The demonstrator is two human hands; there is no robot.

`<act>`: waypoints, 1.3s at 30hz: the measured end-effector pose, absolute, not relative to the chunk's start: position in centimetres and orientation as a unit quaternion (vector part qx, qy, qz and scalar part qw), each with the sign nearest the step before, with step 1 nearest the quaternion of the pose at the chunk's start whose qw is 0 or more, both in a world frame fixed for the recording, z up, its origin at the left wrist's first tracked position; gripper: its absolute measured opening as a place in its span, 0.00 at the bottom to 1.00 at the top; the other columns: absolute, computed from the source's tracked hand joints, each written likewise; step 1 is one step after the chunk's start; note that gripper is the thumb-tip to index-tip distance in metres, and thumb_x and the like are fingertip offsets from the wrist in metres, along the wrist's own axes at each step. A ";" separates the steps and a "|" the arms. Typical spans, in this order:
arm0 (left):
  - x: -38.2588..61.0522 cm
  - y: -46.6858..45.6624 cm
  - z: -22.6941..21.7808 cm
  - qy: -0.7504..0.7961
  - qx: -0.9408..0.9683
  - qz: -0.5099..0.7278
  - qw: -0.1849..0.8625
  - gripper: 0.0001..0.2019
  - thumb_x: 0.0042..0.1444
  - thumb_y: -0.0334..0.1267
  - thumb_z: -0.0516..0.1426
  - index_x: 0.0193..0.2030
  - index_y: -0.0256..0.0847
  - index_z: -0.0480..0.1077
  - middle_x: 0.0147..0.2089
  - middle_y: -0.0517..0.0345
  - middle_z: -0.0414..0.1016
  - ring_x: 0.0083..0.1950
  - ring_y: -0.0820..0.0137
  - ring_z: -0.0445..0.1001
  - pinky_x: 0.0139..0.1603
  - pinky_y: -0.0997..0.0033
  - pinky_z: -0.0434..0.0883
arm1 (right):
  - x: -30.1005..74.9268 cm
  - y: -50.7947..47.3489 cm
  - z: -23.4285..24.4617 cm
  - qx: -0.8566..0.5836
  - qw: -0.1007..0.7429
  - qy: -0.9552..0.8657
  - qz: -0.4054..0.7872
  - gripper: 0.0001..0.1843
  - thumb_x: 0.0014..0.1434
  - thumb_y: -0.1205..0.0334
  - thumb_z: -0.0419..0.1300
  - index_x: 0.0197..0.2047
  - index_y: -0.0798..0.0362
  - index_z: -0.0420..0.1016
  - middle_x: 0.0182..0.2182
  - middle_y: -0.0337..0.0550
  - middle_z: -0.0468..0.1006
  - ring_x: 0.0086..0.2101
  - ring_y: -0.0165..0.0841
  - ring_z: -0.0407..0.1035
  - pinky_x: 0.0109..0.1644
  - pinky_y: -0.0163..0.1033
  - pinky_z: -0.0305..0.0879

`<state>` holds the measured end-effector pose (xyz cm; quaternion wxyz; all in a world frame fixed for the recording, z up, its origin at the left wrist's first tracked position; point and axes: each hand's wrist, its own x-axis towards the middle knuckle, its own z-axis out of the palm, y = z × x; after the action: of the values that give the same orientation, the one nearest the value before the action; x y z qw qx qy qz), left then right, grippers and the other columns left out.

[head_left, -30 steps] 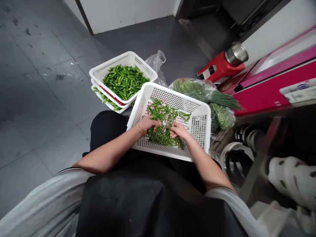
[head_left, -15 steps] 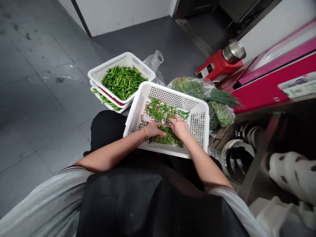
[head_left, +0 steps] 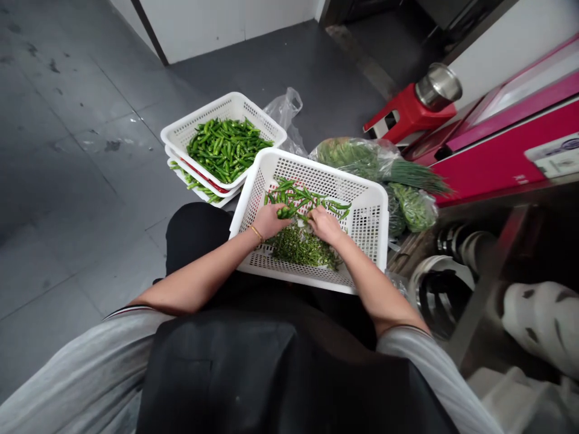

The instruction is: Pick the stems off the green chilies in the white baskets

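Note:
A white perforated basket [head_left: 366, 241] rests on my lap. Inside it lie whole green chillies [head_left: 312, 198] at the far side and a heap of small green stems [head_left: 303, 248] nearer to me. My left hand [head_left: 268, 219], with a gold bracelet on the wrist, is closed round a few green chillies at the pile's left edge. My right hand [head_left: 324, 223] is closed on a chilli in the pile, close beside the left hand. Both hands are inside the basket.
A stack of white baskets [head_left: 181, 134] stands on the grey floor ahead left, the top one full of green chillies [head_left: 226, 148]. Bagged greens [head_left: 375, 164] lie to the right. A red stool [head_left: 404, 114] carries a steel pot [head_left: 438, 85]. Pink cabinet [head_left: 502, 150] and steel shelving [head_left: 479, 283] are at right.
Both hands moved from the stem heap up to the whole chillies at the basket's far side. The view shifted slightly.

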<state>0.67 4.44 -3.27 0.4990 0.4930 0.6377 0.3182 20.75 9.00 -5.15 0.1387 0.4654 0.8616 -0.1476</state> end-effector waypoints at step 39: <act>2.4 3.1 -2.2 0.487 0.206 0.408 0.744 0.15 0.35 0.33 0.69 0.29 0.33 0.70 0.19 0.61 0.71 0.18 0.76 0.66 0.19 0.77 0.63 | 20.4 3.0 -1.8 0.490 -0.015 0.824 -0.283 0.18 0.67 0.50 0.48 0.32 0.52 0.69 0.24 0.40 0.75 0.26 0.31 0.69 0.32 0.33 0.59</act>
<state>2.38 3.12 -2.25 0.7441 0.2063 0.4873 0.4079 20.39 2.95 -1.75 -0.0149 0.4899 0.8243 -0.2832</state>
